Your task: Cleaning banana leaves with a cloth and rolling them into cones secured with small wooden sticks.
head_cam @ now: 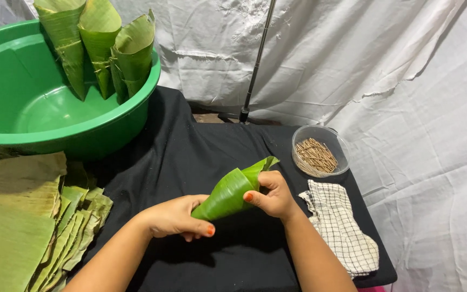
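Looking down from the head camera, two hands work near the middle bottom of the frame. The left hand [177, 218] is curled around the pointed low end of a green leaf cone [233, 189]. Its palm is hidden, so only a thumb tip with an orange nail shows. The right hand [274, 196] pinches the wide upper end of the cone, with its fingers closed on the leaf edge. Both arms are cut off at the bottom edge.

The cone sits above a bench with a black cloth [190, 151]. In the upper left is one green tub [71, 130], cut off by the frame, with three more leaf cones [101, 46] standing in it. At the lower left lies a stack of flat leaves [22, 227], too many to count and partly out of view. At the right are one clear bowl [335, 141] full of small sticks [314, 155], too many to count, and one checked cloth [339, 224].
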